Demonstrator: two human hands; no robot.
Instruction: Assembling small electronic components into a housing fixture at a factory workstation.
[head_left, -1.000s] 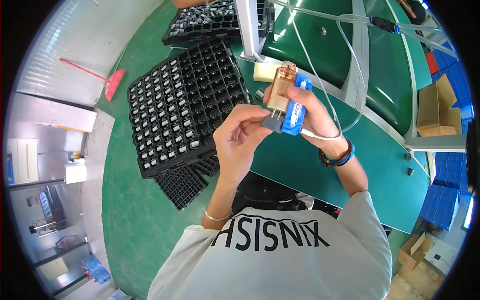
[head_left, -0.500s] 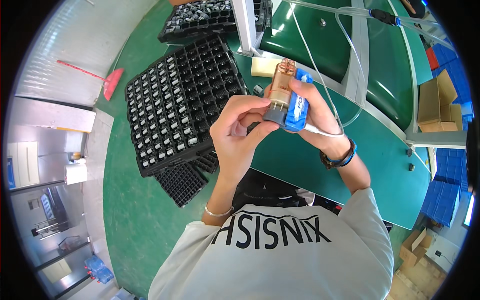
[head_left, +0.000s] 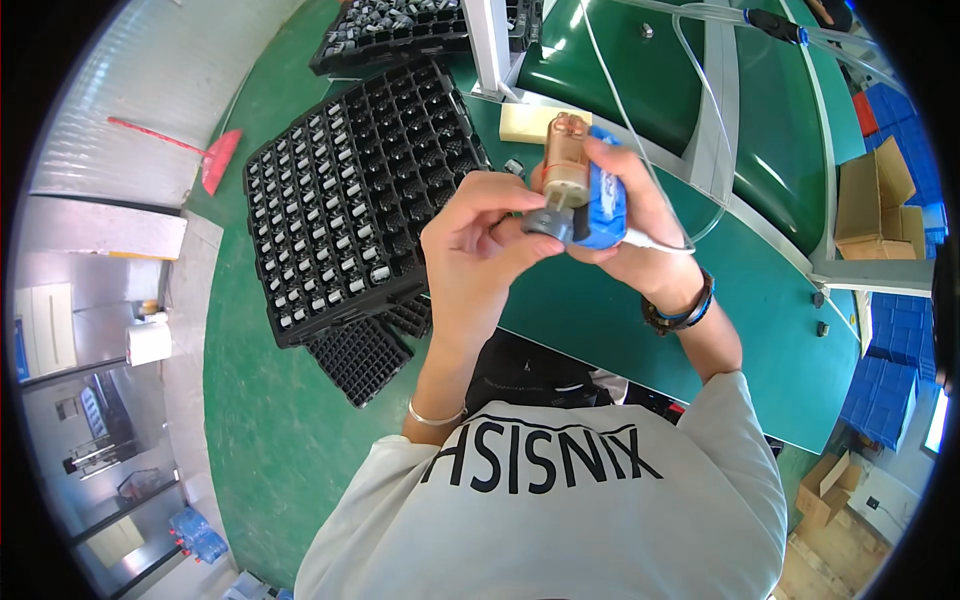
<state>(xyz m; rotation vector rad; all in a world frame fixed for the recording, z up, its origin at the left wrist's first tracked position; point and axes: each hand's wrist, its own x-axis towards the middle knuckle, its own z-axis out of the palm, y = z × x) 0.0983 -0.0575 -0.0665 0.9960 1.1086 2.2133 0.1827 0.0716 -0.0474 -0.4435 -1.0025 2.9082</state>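
Note:
My right hand [head_left: 655, 240] is closed around a handheld device with a blue block-shaped side [head_left: 606, 205] and an amber, see-through cylinder [head_left: 568, 170]. A white cable [head_left: 655, 243] runs from the blue side under my palm. Thumb and fingers of my left hand [head_left: 470, 255] pinch a dark grey round cap [head_left: 547, 226] at the cylinder's lower end. Thin metal pins [head_left: 563, 196] show between cap and cylinder; whether the cap is joined to them, I cannot tell. A small metal cylinder part [head_left: 514, 166] lies on the table beyond my left fingers.
To the left, a large black tray [head_left: 400, 285] holds rows of small silver parts; smaller black trays [head_left: 358, 365] lie beneath it. A pale yellow block [head_left: 528, 123] sits by the white frame post [head_left: 487, 50]. Clear tubing [head_left: 712, 100] hangs over the green table [head_left: 640, 335].
The device has tilted in my hands, and the grey cap now turns more of its round face toward me. Both hands keep their hold. The view has shifted slightly.

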